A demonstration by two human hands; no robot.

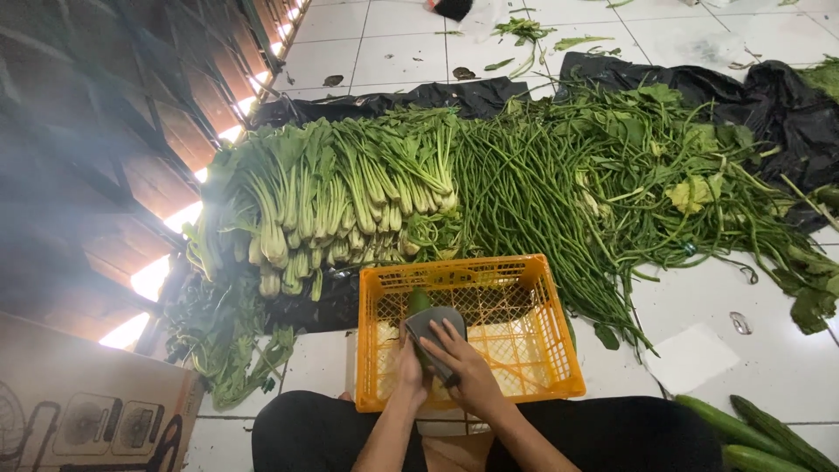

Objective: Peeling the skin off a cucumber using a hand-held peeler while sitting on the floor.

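Head view: left hand (409,365) and right hand (461,363) clamp a grey cloth (434,325) around a green cucumber (419,303) over the orange plastic crate (542,350) — a wet skin could slip free.

brown cardboard box (87,398), bottom left, fan drawings

**Crate in front, greens spread behind**

A plastic crate (472,332) sat on the floor (769,350) just before the person's knees. Over it, both hands (441,363) met around a cucumber (419,306) and a cloth (434,325). Behind the crate lay leafy bunches (323,201) to the left, long beans (524,192) in the middle and loose vines (690,175) to the right, all on a plastic sheet (437,98). More cucumbers (752,433) lay at the near right, a cardboard box (87,402) at the near left.
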